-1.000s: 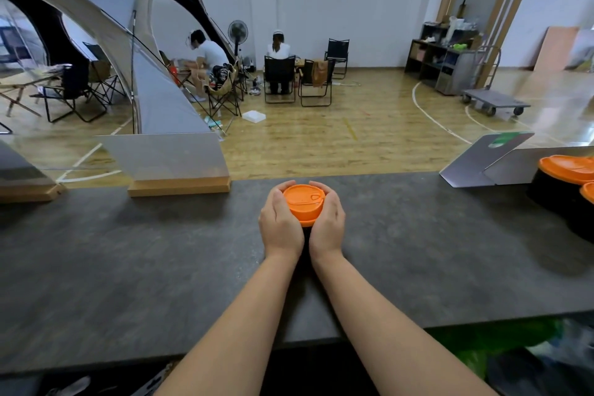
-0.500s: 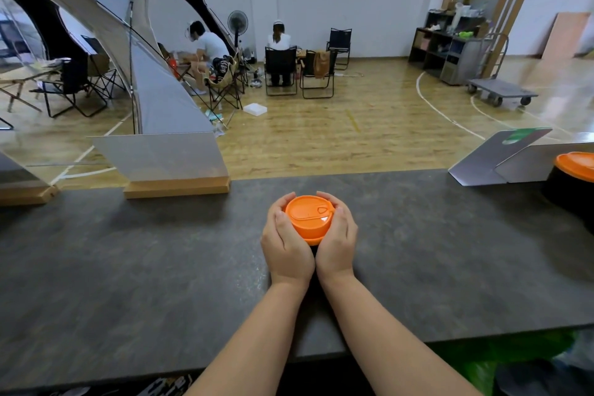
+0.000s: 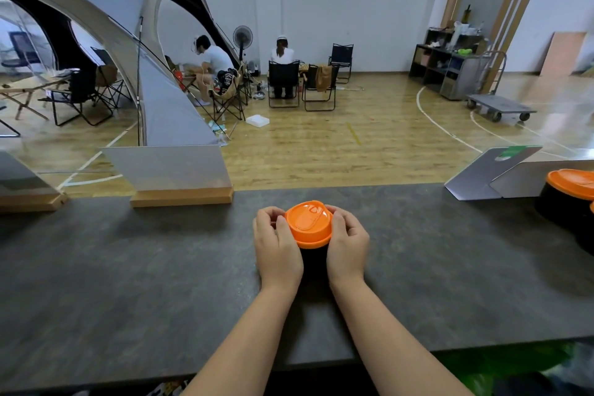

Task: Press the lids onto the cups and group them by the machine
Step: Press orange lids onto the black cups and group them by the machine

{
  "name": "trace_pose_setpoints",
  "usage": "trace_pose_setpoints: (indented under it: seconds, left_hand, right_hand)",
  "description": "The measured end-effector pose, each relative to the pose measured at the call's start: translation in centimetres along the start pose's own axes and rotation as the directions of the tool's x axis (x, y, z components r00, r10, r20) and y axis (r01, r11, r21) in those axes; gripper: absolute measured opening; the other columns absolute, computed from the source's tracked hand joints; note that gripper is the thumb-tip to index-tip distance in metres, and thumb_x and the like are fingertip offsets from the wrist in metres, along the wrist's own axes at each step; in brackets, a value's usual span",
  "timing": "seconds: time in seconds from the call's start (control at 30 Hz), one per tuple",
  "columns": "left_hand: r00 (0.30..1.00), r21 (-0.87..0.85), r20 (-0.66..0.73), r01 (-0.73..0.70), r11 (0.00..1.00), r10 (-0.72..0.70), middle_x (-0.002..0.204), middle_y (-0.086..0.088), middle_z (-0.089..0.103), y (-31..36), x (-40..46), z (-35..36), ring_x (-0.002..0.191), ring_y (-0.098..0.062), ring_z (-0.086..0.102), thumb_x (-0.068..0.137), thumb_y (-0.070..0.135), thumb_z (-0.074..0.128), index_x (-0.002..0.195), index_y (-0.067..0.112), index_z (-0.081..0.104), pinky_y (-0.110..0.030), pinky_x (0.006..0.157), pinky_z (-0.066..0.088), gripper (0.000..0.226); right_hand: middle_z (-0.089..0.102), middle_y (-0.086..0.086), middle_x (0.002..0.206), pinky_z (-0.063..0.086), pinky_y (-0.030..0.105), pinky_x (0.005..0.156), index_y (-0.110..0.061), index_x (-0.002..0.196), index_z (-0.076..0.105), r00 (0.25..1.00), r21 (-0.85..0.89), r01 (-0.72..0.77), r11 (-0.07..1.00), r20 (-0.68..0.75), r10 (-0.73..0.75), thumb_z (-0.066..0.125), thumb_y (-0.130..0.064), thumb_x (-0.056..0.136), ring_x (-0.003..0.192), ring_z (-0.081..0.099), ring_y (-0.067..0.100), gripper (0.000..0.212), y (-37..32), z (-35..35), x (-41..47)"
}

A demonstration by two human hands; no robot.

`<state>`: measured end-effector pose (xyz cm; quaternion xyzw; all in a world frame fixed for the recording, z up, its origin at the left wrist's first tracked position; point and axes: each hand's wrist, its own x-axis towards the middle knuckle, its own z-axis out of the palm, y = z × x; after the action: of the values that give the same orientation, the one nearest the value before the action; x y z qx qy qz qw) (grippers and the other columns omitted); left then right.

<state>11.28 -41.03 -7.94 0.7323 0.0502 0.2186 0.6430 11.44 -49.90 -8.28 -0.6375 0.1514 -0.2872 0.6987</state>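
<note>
While both hands clasp the cup | left hand and right hand wrap the black round cup, likely steadying it for sealing | round orange plastic lid atop that cup | lidded black cups well right of it on the dark grey stone-look counter

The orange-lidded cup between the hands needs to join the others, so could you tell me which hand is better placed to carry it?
Probably the right hand. It already cups the black cup, and the lidded cups stand at the counter's far right.
</note>
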Motion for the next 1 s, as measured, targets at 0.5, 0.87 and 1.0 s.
trace_pose_setpoints:
  seconds: [0.5, 0.87, 1.0]
  left_hand:
    - [0.986, -0.163, 0.15, -0.042, 0.986, 0.067, 0.108, 0.014, 0.066, -1.6, 0.5, 0.7, 0.103, -0.007, 0.063, 0.096, 0.029, 0.026, 0.113, 0.031, 0.061, -0.037, 0.089, 0.054, 0.038]
    - [0.996, -0.075, 0.058, -0.057, 0.996, 0.061, 0.101, 0.012, 0.062, -1.0, -0.5, -0.3, 0.097, -0.008, 0.06, 0.089, 0.033, 0.035, 0.106, 0.034, 0.052, -0.019, 0.081, 0.044, 0.025]
    - [0.994, -0.12, 0.065, -0.081, 0.99, 0.089, 0.102, 0.014, 0.059, -0.5, -1.0, 0.1, 0.093, 0.004, 0.058, 0.09, 0.028, 0.032, 0.112, 0.032, 0.049, -0.011, 0.078, 0.041, 0.028]
  right_hand:
    - [0.069, -0.006, 0.104, 0.051, 0.021, 0.086, -0.018, 0.107, 0.065, 0.976, 0.067, 0.202, 0.977, 0.074, -0.207, 0.033, -0.027, 0.092, 0.098, 0.064, 0.004, 0.037, 1.7, 1.0, -0.6]
    - [0.071, -0.005, 0.082, 0.053, 0.043, 0.081, -0.034, 0.084, 0.066, 0.996, 0.084, 0.033, 0.996, 0.084, -0.04, 0.053, -0.027, 0.085, 0.081, 0.067, 0.014, 0.016, 0.9, 0.1, 1.8]
    - [0.07, -0.002, 0.098, 0.05, 0.026, 0.082, -0.023, 0.099, 0.066, 0.972, 0.107, 0.077, 0.991, 0.213, -0.099, 0.042, -0.026, 0.089, 0.09, 0.065, 0.009, 0.026, 0.8, -0.7, 0.3]
